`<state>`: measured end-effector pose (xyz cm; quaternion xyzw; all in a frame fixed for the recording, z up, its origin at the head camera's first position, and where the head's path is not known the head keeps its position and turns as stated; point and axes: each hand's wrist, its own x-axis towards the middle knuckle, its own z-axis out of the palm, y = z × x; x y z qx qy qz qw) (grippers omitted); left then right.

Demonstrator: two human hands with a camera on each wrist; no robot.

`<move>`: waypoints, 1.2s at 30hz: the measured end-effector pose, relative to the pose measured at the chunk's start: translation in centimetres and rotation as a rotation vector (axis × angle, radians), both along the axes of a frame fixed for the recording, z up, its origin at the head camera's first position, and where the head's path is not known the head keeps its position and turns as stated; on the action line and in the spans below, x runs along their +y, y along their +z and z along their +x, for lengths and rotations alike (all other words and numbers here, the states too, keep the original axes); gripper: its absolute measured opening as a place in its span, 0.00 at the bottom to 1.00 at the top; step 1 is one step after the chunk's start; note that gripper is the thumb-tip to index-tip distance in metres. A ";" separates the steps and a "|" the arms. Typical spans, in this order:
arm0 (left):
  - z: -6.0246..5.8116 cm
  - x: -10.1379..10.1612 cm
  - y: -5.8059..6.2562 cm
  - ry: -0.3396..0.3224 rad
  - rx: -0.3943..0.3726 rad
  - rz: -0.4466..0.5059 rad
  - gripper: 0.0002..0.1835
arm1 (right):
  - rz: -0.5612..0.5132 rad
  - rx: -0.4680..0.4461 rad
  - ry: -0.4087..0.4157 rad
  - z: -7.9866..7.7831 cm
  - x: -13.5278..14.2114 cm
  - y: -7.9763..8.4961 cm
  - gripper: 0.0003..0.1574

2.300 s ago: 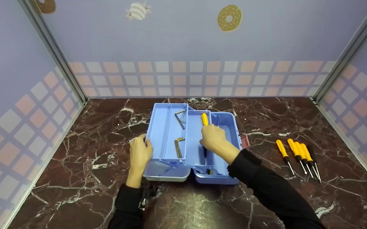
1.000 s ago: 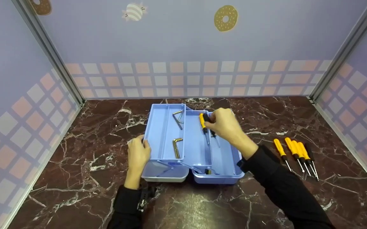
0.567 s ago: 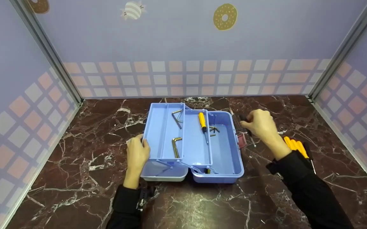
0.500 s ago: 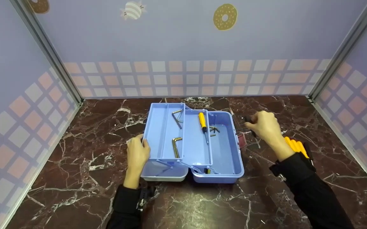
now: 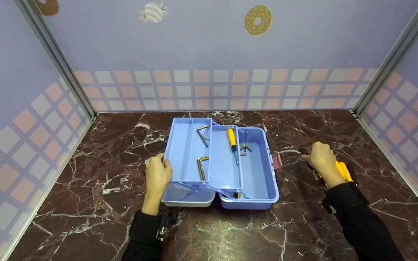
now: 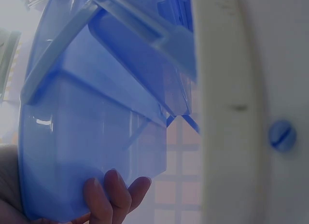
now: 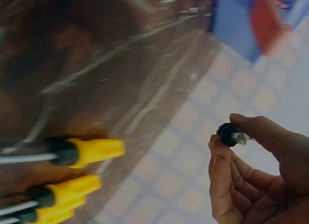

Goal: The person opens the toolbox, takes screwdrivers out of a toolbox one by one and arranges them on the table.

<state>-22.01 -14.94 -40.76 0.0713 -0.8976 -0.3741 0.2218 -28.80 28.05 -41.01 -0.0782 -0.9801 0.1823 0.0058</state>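
On the table stands a blue toolbox (image 5: 254,170) with its tiers spread. My left hand (image 5: 158,174) grips the outer left edge of the upper tray (image 5: 179,152); in the left wrist view its fingers (image 6: 113,190) curl against the tray's underside. Right of the box, my right hand (image 5: 320,159) pinches a black-handled screwdriver (image 7: 231,134) between thumb and fingers, its metal tip facing the right wrist camera. A yellow screwdriver (image 5: 231,139) lies in the middle tray. Two groups of hex keys (image 5: 201,168) lie in the upper tray.
Beside my right hand, yellow-handled screwdrivers (image 7: 99,151) lie on the dark marbled table (image 5: 96,203), partly covered by the hand. Small metal pieces (image 5: 245,147) lie in the box's bottom. A red latch (image 5: 277,160) juts from its right side. Patterned walls enclose the table.
My right hand let go of the yellow screwdriver in the middle tray, took up the black-handled one, and carried it right, out over the table. The left hand stays at the tray.
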 end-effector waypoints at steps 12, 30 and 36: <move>0.1 0.0 0.0 -0.012 0.030 0.001 0.12 | 0.073 -0.024 -0.010 -0.1 1.8 -3.5 0.30; 0.1 0.0 0.1 -0.002 0.045 -0.018 0.12 | 0.076 -0.091 -0.035 -0.4 1.8 -4.7 0.32; 0.0 -0.1 0.0 -0.006 0.026 -0.005 0.13 | 0.074 -0.097 -0.037 -0.3 1.7 -4.4 0.31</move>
